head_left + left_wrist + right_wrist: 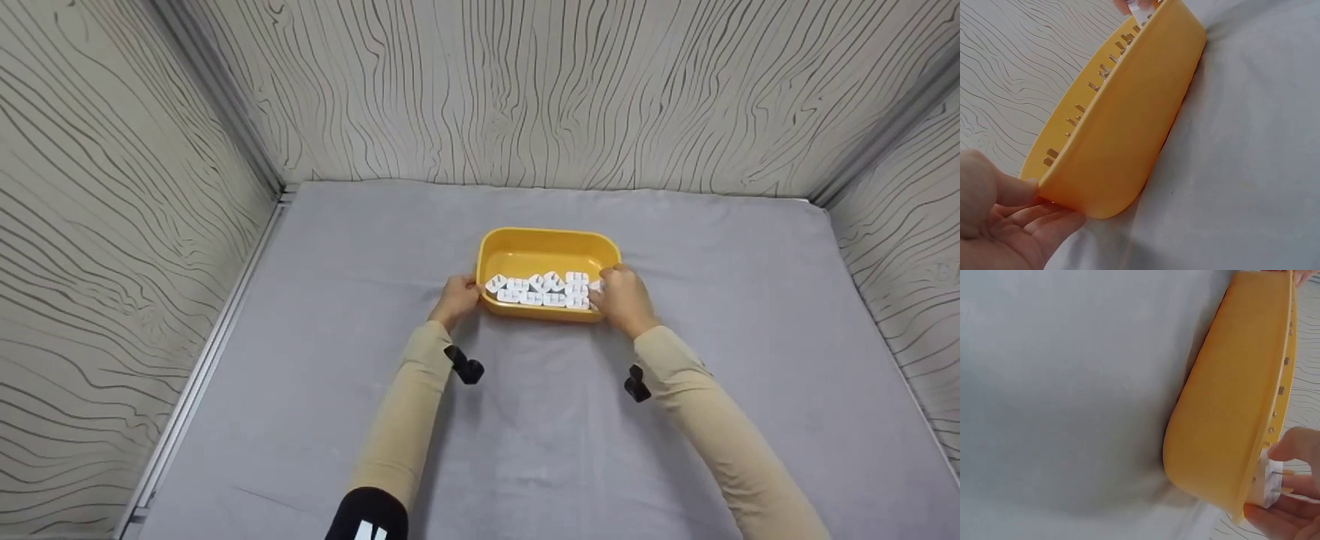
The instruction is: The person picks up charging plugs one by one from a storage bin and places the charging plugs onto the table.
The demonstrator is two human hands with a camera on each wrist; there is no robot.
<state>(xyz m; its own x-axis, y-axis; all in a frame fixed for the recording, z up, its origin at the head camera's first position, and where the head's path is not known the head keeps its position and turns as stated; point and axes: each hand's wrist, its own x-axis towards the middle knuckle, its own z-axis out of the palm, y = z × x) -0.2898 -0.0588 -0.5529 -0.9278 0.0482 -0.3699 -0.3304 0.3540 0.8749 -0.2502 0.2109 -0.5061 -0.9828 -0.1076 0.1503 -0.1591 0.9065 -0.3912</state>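
A yellow plastic bin (536, 238) sits on the cloth-covered table, holding several white plugs (532, 298) heaped along its near side. Metal prongs (1103, 72) poke up from them above the rim in the left wrist view. My left hand (456, 298) grips the bin's left end, thumb (1013, 191) at the rim and fingers (1050, 225) under the outside. At the opposite end, my right hand (626, 300) pinches a white plug (1265, 481) between thumb (1292, 443) and fingers, right at the rim. Two prongs stick out of that plug toward the palm.
Grey cloth (360, 277) covers the table around the bin. Wood-grain patterned walls (495, 90) rise at the back and both sides, with a metal rail (202, 360) along the left edge. Black wrist mounts (466, 367) hang by both sleeves.
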